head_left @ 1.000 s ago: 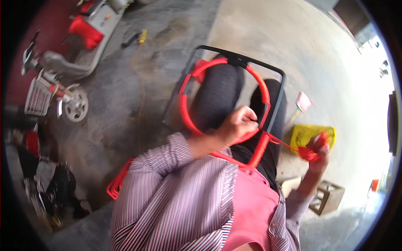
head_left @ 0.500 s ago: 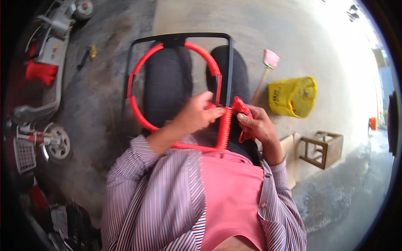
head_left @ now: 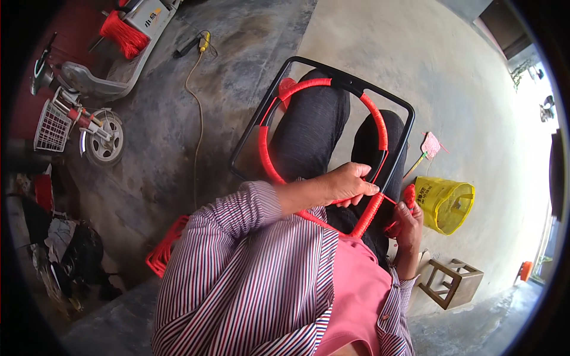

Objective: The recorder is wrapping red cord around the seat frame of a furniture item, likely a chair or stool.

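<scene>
A black rectangular frame with an inner ring lies across my thighs. Red cord is wound tightly round most of the ring, while short black stretches stay bare. My left hand is closed at the frame's right side, thumb and fingertips pinching it just above the wound section. Off to the right, my right hand grips a bundle of red cord, with loops hanging below the fingers. A short red strand runs taut between the wound section and that hand.
A yellow bin and a pink fly swatter are to the right. Nearer stands a wooden stool. Leftward are a wheeled vehicle, a yellow-ended cable, a hank of red cord and a red coil.
The whole view has swung, so the frame sits further right and tilted. My right hand has drawn away from the frame, stretching the strand. My left hand stays at the frame's side.
</scene>
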A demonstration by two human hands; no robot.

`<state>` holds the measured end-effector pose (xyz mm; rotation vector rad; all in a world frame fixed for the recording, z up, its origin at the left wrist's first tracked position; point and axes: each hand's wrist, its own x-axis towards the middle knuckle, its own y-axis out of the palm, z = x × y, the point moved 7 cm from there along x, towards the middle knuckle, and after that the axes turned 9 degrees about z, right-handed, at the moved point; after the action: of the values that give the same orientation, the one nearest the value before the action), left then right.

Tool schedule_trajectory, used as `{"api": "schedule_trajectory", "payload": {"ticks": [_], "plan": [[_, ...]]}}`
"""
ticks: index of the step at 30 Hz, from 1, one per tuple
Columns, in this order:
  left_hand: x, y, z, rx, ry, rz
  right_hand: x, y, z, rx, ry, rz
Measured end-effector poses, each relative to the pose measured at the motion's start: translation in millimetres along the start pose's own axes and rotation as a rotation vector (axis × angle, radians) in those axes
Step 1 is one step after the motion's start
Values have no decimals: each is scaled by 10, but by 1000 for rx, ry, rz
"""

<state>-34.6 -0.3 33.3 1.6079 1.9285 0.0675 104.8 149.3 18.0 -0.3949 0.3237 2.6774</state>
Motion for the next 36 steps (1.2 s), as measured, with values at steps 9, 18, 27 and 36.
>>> {"api": "schedule_trajectory", "payload": {"ticks": [9,18,27,36], "plan": [[-34,-275,-94,-85,346,-320,-12,-237,1015,-1041,-556,-366],[-170,-55,-218,-206,368,-82,-53,1054,1155,-977,-672,101],[-196,-54,-151,-194,402,23,219,596,148,-59,124,364],[-356,113,-418,755,804,-187,119,730,79,-13,138,430]]}}
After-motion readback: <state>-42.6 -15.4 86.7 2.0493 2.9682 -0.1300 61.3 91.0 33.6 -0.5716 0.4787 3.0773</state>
